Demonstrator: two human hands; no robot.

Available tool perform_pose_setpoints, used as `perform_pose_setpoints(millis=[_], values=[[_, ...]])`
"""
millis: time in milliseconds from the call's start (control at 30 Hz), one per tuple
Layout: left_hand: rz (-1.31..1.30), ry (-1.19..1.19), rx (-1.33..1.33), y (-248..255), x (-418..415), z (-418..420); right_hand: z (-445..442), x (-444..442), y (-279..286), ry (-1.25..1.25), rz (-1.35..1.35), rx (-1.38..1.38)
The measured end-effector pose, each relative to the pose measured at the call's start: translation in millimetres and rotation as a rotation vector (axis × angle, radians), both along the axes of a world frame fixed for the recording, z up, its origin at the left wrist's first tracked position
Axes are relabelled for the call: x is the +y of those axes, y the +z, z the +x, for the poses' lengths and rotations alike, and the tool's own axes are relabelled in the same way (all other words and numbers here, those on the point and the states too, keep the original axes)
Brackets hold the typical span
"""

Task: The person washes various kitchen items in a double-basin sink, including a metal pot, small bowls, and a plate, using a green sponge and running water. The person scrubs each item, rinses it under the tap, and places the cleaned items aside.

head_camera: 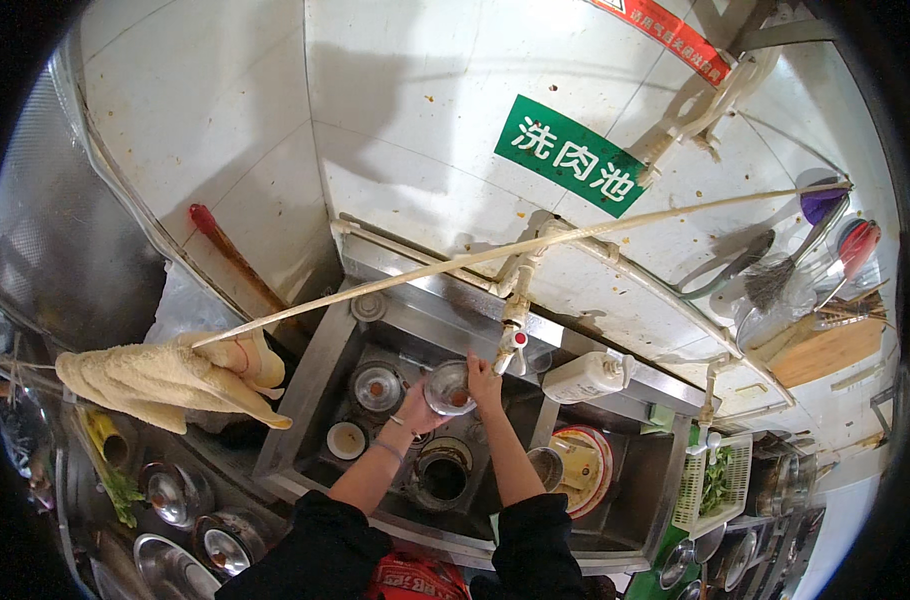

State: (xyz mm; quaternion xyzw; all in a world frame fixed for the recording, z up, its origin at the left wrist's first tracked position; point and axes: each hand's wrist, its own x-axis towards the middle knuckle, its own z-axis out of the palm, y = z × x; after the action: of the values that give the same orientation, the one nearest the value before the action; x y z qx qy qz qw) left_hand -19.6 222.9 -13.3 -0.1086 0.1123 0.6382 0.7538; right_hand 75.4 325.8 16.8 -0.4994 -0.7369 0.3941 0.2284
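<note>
Over the left basin of a stainless-steel sink [282, 442], my left hand [417, 411] grips a round metal pot lid [446, 388] by its left side. My right hand [485, 386] is at the lid's right edge, just below a tap [512, 341] with a red-marked handle. Below in the basin are another metal lid [378, 388] with a brown knob, a small white bowl [346, 440] and a dark, open-topped pot [444, 480]. Red-rimmed plates [601, 495] and a small bowl [546, 469] sit in the right basin.
A long stick [425, 271] slants across above the sink, with a yellow towel [147, 379] over its left end. Behind the sink lies a white pump bottle [584, 380]. Lidded pots [171, 495] stand at left; a basket [740, 480] of greens is at right.
</note>
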Motion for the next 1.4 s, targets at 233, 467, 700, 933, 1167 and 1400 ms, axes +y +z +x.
perform_pose_setpoints(millis=[233, 467, 700, 933, 1167, 1400], values=[[-0.174, 0.09, 0.287, 5.1, 19.8, -8.5, 8.7, -3.6, 16.6, 0.029, -0.102, 0.124], [0.062, 0.114, 0.341, -3.9, 43.4, 18.1, 39.3, 6.1, 80.1, -0.159, 0.0, 0.229], [0.056, 0.036, 0.665, 47.3, 56.5, 32.3, 15.3, -22.8, 178.5, 0.161, 0.556, 0.17], [-0.003, 0.08, 1.009, 52.7, 72.0, 47.6, 12.4, -11.9, 173.3, 0.146, 0.567, 0.259], [0.11, 0.206, 1.335, 30.9, 69.8, 47.1, 15.8, -12.6, 170.7, 0.243, 0.315, 0.529], [-0.142, 0.141, 0.706, 49.3, 32.0, 16.3, 46.4, 4.8, 30.5, -0.072, 0.028, 0.165]])
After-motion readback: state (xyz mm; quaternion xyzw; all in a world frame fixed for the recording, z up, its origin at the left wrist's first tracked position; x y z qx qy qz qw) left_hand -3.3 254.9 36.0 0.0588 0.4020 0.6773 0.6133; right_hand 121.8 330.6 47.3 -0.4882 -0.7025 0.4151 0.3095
